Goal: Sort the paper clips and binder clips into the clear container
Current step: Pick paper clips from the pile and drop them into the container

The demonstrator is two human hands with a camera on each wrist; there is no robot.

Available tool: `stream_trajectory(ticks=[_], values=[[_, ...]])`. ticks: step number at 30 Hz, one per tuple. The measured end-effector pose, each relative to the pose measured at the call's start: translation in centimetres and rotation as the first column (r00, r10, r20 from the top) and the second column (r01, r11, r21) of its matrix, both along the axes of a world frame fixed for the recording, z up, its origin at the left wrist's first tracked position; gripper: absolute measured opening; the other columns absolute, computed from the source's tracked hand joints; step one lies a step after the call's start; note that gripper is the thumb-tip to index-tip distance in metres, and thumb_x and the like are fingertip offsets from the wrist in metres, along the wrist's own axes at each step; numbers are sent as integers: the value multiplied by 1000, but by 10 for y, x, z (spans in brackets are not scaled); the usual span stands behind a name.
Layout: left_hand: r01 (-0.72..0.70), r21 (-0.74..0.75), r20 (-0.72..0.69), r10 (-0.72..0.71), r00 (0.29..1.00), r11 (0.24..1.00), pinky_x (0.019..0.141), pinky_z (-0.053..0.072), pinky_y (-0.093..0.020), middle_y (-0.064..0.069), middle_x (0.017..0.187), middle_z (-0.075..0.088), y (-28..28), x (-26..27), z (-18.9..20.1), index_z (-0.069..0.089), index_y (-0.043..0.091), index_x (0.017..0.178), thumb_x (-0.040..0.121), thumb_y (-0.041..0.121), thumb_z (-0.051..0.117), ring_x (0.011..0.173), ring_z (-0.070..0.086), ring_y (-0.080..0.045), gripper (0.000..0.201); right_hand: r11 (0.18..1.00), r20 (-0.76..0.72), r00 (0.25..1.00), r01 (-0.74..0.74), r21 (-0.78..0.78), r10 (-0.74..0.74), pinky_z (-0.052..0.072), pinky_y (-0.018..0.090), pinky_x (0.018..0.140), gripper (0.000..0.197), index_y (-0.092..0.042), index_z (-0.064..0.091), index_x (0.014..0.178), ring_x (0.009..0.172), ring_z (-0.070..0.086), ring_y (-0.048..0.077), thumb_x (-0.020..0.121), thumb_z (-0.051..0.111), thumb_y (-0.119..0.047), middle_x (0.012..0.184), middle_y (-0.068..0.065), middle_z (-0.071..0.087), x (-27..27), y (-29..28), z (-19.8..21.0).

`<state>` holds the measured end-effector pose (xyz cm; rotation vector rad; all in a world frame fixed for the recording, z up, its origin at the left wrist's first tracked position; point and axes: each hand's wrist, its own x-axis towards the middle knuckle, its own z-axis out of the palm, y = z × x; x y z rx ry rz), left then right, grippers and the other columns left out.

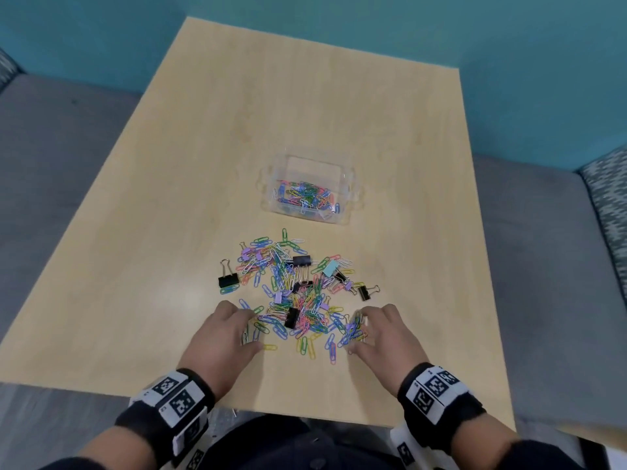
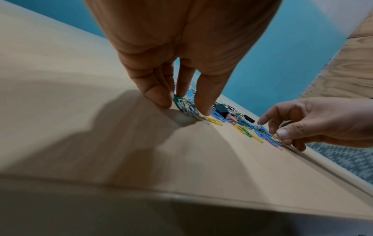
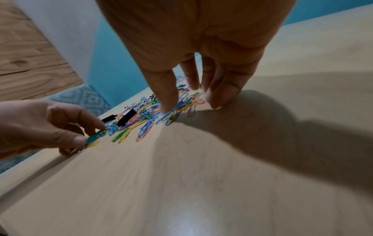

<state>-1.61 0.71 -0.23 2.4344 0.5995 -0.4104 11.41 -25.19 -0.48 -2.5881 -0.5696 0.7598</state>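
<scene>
Hands pinch glossy wire paper clips on smooth wood-grain table.

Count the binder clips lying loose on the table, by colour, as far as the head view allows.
black binder clips: 6 (two half buried in the pile, so less sure)
light blue binder clip: 1
purple binder clips: several, too small and too tangled to count
Total that can be counted: 7
</scene>
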Motion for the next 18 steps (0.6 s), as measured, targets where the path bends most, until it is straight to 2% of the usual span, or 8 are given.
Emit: stream_trajectory(ticks=[2, 6, 9, 11, 15, 18], values=[[-6, 5, 7, 6, 1000, 1000, 79, 43, -29, 1, 109, 47, -1, -1, 1, 57, 19, 123, 79, 34, 71, 96, 56, -21, 49, 1000, -2, 1000, -4, -15, 4, 44, 29, 73, 46, -29, 50, 119, 92, 53, 17, 79, 68, -41, 106, -7, 38, -1, 1, -1], [-20, 24, -2, 20, 1000, 1000, 75, 41, -29, 0, 109, 47, -2, 0, 3, 57, 20, 121, 81, 30, 68, 94, 57, -21, 43, 999, 34, 999, -14, -40, 15, 37, 28, 67, 38, -22, 50, 110, 83, 49, 18, 81, 67, -40, 103, -5, 38, -5, 3, 1], [-11, 32, 17, 10, 1000, 999, 74, 42, -28, 1, 108, 46, -3, -3, 3, 53, 24, 128, 82, 29, 67, 91, 57, -21, 48, 996, 54, 995, -87, -29, 89, 43, 28, 75, 52, -30, 41, 128, 94, 49, 18, 83, 64, -41, 108, -5, 37, -8, -1, 2], [19, 48, 19, -20, 1000, 999, 76, 42, -27, 0, 108, 47, -2, -5, 2, 53, 25, 131, 84, 28, 65, 93, 56, -20, 48, 989, 67, 987, -140, -46, 143, 45, 29, 81, 52, -31, 41, 132, 100, 48, 18, 85, 61, -42, 110, -4, 37, -9, -3, 2], [21, 73, 17, -22, 1000, 997, 74, 39, -25, 0, 107, 48, 0, -8, 4, 57, 21, 126, 85, 30, 64, 92, 57, -20, 42, 990, 116, 984, -131, -42, 135, 42, 28, 78, 30, -21, 55, 112, 96, 50, 21, 88, 58, -38, 105, -3, 40, -12, -11, 4], [-18, 73, 38, 15, 999, 997, 70, 39, -28, 0, 104, 47, 1, -12, 4, 52, 22, 131, 83, 29, 67, 86, 56, -23, 50, 994, 108, 988, -107, -12, 107, 43, 30, 81, 35, -24, 51, 120, 95, 48, 21, 88, 58, -36, 104, -4, 39, -16, -16, 4]])
